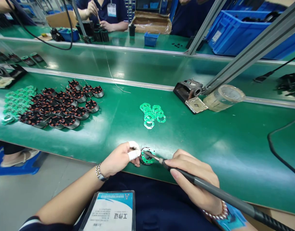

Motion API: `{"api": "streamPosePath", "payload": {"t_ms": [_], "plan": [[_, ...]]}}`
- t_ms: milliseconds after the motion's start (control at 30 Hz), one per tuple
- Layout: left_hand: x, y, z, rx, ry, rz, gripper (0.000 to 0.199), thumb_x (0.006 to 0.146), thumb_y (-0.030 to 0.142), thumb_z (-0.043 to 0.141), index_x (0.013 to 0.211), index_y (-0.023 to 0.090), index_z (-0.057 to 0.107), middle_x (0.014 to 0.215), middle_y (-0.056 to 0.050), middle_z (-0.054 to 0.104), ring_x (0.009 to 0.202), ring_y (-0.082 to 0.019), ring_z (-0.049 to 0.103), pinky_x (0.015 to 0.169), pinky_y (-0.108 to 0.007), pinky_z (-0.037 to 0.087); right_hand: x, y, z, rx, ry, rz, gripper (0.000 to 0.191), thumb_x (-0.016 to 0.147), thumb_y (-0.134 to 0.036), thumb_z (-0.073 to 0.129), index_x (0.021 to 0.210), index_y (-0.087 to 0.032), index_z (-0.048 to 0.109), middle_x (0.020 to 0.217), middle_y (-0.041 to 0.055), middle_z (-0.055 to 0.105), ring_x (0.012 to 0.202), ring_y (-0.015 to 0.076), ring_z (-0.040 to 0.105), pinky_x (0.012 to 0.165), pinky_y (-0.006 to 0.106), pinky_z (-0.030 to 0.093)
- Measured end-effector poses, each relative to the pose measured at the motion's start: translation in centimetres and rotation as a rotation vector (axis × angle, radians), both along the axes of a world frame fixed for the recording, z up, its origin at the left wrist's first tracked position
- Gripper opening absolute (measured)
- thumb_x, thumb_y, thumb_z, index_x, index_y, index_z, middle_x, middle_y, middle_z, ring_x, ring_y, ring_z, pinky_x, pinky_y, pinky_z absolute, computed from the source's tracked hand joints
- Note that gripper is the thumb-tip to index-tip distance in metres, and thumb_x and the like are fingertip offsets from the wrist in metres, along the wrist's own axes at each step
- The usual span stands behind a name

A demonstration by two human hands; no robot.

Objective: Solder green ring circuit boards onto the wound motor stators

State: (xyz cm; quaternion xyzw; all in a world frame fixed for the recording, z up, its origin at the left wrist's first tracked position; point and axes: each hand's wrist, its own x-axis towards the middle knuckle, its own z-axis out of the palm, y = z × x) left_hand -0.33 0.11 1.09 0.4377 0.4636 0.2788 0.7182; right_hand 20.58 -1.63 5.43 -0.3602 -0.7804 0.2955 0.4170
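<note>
My left hand (117, 158), with white covers on thumb and forefinger, pinches the left edge of a wound motor stator (141, 160) near the table's front edge. A green ring-shaped circuit board (151, 159) sits on top of it. In my right hand (198, 179) is a soldering iron (217, 192), gripped like a pen. Its tip reaches over the ring from the right; whether it touches the board I cannot tell. Farther back lies a small pile of green ring boards (149, 114). To the left stand many similar stators (58, 106), packed in a group.
More green boards (18, 101) lie at the far left. A soldering iron stand (189, 91) with a sponge (197, 105) and a round tub (223, 98) sit at back right. A slanting metal post (255, 45) rises beside them. Co-workers sit across the bench. A cable (274, 150) hangs at right.
</note>
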Motion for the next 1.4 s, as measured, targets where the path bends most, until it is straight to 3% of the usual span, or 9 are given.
{"api": "streamPosePath", "payload": {"t_ms": [233,367,467,600,733,933,1167,1400], "plan": [[0.1,0.1,0.1,0.029,0.011,-0.002,0.021,0.076,0.032,0.056,0.068,0.015,0.049,0.055,0.002,0.057,0.053,-0.011,0.058,0.059,-0.024,0.045,0.0,1.5,-0.9,0.129,-0.059,0.065,0.021,0.081,-0.011,0.052,0.099,-0.021,0.056,0.067,0.0024,0.061,0.063,0.0147,0.056,0.056,0.028,0.049],[0.2,0.1,0.2,0.022,0.018,-0.002,0.022,0.076,0.035,0.058,0.070,0.015,0.050,0.056,0.001,0.057,0.053,-0.011,0.058,0.057,-0.024,0.045,-0.7,3.3,-1.2,0.074,-0.220,0.296,0.024,0.077,-0.013,0.056,0.100,-0.020,0.051,0.096,0.0083,0.064,0.101,0.0203,0.054,0.082,0.036,0.050],[-0.1,0.1,0.2,-0.002,0.002,0.027,0.024,0.075,0.037,0.060,0.072,0.014,0.052,0.058,0.001,0.057,0.054,-0.011,0.059,0.057,-0.024,0.046,-0.9,4.1,-1.3,0.026,-0.330,0.376,0.028,0.075,-0.014,0.057,0.102,-0.019,0.050,0.105,0.0108,0.061,0.110,0.0221,0.049,0.088,0.039,0.047],[-1.0,-0.5,0.2,0.003,0.021,0.126,0.020,0.076,0.033,0.060,0.081,0.014,0.057,0.071,-0.002,0.062,0.063,-0.012,0.060,0.064,-0.026,0.049,-1.0,4.0,-2.0,0.063,-0.324,0.334,0.030,0.075,-0.013,0.057,0.103,-0.020,0.049,0.098,0.0085,0.063,0.106,0.0227,0.050,0.086,0.040,0.048],[-1.6,-1.7,0.2,0.062,0.112,0.064,0.017,0.074,0.021,0.060,0.090,0.015,0.063,0.077,-0.003,0.066,0.069,-0.014,0.061,0.072,-0.029,0.049,-1.3,3.0,-2.9,0.114,-0.304,0.183,0.032,0.075,-0.020,0.061,0.105,-0.019,0.048,0.092,0.0083,0.063,0.099,0.0255,0.052,0.082,0.043,0.049],[-1.0,-1.9,0.4,0.156,0.101,0.019,0.012,0.069,0.017,0.064,0.080,0.017,0.068,0.082,-0.002,0.068,0.078,-0.016,0.061,0.077,-0.029,0.047,-2.0,1.5,-3.2,0.167,-0.296,0.012,0.030,0.077,-0.022,0.059,0.105,-0.018,0.047,0.086,0.0078,0.063,0.088,0.0242,0.055,0.077,0.043,0.051],[0.4,-0.4,0.6,0.085,0.037,0.030,0.009,0.066,0.020,0.065,0.066,0.014,0.059,0.061,0.003,0.057,0.052,-0.008,0.052,0.054,-0.021,0.045,-2.0,1.3,-3.2,0.156,-0.253,-0.007,0.033,0.077,-0.020,0.059,0.107,-0.018,0.046,0.095,0.0102,0.063,0.092,0.0241,0.055,0.076,0.042,0.052],[0.6,-0.3,0.2,0.021,-0.010,0.070,0.014,0.067,0.024,0.063,0.064,0.013,0.055,0.055,0.004,0.052,0.047,-0.007,0.050,0.052,-0.020,0.045,-2.5,1.6,-3.1,0.275,-0.167,0.099,0.032,0.077,-0.005,0.053,0.104,-0.021,0.046,0.095,0.0064,0.066,0.092,0.0205,0.056,0.083,0.041,0.050]]}}
